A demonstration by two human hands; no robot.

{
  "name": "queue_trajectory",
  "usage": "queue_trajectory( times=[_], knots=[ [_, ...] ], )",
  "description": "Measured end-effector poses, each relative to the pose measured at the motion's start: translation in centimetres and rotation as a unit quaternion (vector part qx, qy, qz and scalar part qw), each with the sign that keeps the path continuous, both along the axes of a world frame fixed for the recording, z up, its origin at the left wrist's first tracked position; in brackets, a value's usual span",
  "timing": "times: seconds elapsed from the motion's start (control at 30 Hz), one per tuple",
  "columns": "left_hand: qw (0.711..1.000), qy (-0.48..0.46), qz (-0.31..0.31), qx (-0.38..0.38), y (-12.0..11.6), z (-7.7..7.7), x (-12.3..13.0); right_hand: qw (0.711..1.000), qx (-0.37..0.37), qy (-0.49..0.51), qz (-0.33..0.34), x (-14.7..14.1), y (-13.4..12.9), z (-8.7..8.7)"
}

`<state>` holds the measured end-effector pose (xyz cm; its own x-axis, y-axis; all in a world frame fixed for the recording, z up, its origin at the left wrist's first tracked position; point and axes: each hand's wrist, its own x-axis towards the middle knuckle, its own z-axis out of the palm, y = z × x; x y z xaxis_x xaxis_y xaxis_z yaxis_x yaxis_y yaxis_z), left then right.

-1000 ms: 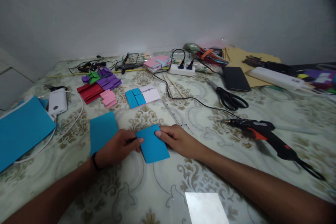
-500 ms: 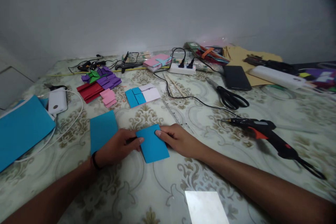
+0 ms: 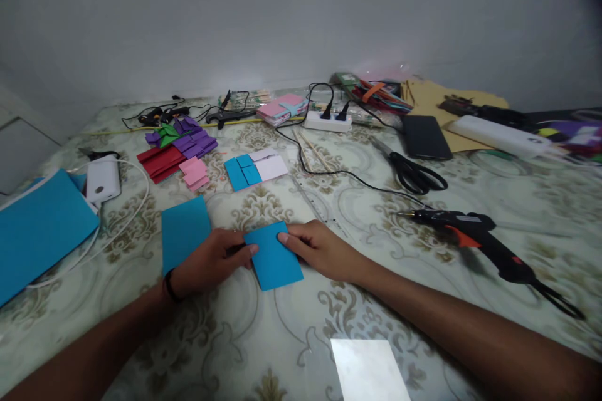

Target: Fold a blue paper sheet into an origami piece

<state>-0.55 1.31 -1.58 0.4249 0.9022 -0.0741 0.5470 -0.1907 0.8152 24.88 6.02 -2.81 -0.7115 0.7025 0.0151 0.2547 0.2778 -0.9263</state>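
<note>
A blue piece of paper is held between both hands, just above or on the patterned tablecloth. My left hand pinches its left edge, thumb on top and the other fingers underneath. On the upper right edge, my right hand grips it the same way, its fingertips hidden behind the sheet. Another blue sheet lies flat, partly covered by my left hand. Beyond the hands rest folded blue paper pieces joined to a white piece. A white rectangle of paper lies at the near edge.
To the right are a black glue gun, black-handled scissors and a dark phone. A white power strip stands at the back. Leftward lie folded purple papers, a white power bank and large blue sheets.
Almost nothing differs. Both hands keep their grip on the blue paper in the same place; the view has shifted very slightly.
</note>
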Motion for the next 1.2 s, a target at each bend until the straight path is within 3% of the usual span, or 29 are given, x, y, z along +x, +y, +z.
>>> queue_trajectory(
  times=[0.4, 1.2],
  knots=[
    [1.000, -0.022, -0.009, 0.016, 0.18, -0.82, -0.23, 1.000, -0.005, 0.020, 0.007, -0.13, 0.04, -0.26],
    [1.000, -0.011, -0.007, 0.015, 0.16, -0.22, -0.03, 1.000, -0.012, 0.022, 0.009, 0.02, -0.01, -0.50]
  ],
)
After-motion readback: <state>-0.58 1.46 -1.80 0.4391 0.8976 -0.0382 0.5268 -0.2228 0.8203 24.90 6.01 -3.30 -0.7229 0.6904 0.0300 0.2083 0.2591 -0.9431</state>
